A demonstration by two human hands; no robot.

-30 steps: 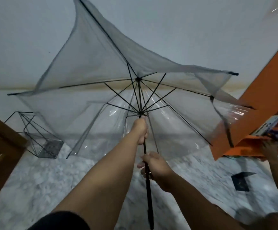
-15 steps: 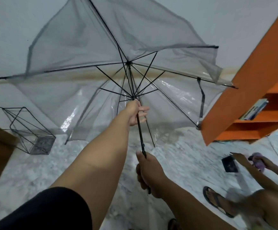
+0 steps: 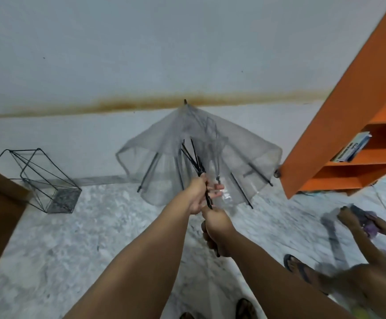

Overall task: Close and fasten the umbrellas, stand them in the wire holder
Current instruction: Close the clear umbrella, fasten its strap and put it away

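- The clear umbrella (image 3: 187, 143) is only half folded, its canopy sagging and ribs drawn partway in, tip pointing at the wall; it's hanging in the air before the person.
- No strap is fastened yet, and the wire holder (image 3: 40, 180) is sitting empty on the floor, well apart to the left.
- The left hand (image 3: 200, 194) is clasping the sliding collar on the shaft with a loose grip, fingertips splayed.
- The right hand (image 3: 217, 229) is clenching the handle just below.

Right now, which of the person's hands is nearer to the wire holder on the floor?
Left. The left hand grips the umbrella shaft higher up, on the side toward the wire holder. The right hand holds the handle lower down, farther from it. Neither touches it.
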